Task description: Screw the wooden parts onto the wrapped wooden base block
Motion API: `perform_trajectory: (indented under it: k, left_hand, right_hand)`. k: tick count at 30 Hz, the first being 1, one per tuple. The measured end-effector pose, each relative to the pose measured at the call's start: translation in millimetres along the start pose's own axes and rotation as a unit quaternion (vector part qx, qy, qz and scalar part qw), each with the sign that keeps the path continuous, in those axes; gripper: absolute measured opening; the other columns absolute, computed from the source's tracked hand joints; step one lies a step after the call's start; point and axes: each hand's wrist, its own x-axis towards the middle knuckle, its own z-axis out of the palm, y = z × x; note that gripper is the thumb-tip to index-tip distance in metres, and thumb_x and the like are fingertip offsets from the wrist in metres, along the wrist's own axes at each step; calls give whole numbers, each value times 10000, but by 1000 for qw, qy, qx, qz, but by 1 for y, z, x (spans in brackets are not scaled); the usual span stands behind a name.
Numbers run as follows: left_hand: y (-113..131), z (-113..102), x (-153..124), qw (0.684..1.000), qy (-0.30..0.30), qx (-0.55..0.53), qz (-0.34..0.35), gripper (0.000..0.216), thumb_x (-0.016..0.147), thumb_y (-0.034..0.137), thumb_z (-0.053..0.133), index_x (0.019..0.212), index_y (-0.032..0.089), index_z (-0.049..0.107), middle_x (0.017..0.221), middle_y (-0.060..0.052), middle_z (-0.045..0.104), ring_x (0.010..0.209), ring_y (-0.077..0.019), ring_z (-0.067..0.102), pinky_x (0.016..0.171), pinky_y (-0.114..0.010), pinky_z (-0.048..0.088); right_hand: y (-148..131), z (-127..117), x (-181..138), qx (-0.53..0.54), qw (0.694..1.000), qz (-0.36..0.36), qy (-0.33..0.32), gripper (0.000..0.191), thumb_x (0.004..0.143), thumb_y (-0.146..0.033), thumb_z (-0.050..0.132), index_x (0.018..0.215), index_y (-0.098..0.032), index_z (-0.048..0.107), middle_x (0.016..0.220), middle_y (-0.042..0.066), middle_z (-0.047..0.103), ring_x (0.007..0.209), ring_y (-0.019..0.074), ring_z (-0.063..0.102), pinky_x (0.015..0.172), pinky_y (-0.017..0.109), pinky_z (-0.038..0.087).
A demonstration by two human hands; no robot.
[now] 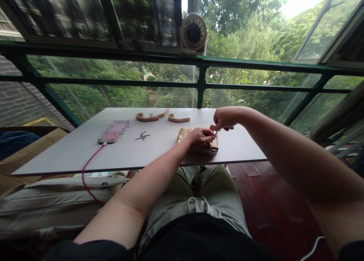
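Note:
A light wooden block-like piece (184, 135) lies on the grey tabletop (85, 147) in front of me. My left hand (200, 136) rests on top of it with fingers curled, pressing it down. My right hand (224, 119) hovers just right of it, fingers pinched on a thin small metal tool or pin (216, 133) whose tip meets the block's right end. Three curved wooden parts (146, 117) (160, 114) (178, 119) lie farther back on the table. Several small dark metal pieces (142, 136) lie left of the block.
A phone (113, 132) with a red cable (88, 170) lies on the table's left part. Green window railing (199, 85) stands right behind the table. Cardboard (25, 155) and cushions (57, 200) sit at left, dark red floor (264, 200) at right.

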Motion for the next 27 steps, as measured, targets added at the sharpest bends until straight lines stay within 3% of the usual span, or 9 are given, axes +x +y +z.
perform_trajectory:
  k: [14, 27]
  left_hand:
    - [-4, 0, 2, 998, -37, -7, 43, 313, 833, 401, 577, 961, 144, 702, 861, -43, 704, 738, -123, 607, 683, -217, 447]
    - [0, -1, 2, 999, -44, 3, 29, 333, 820, 418, 588, 951, 135, 705, 832, -52, 700, 726, -129, 605, 682, -225, 453]
  right_hand:
    - [-7, 3, -3, 25, 1000, 3, 13, 213, 749, -358, 682, 643, -184, 622, 626, 77, 680, 529, 180, 598, 619, 332, 440]
    - [-5, 5, 0, 23, 1000, 1, 15, 200, 757, -350, 675, 676, -174, 627, 625, 74, 675, 538, 181, 604, 610, 326, 444]
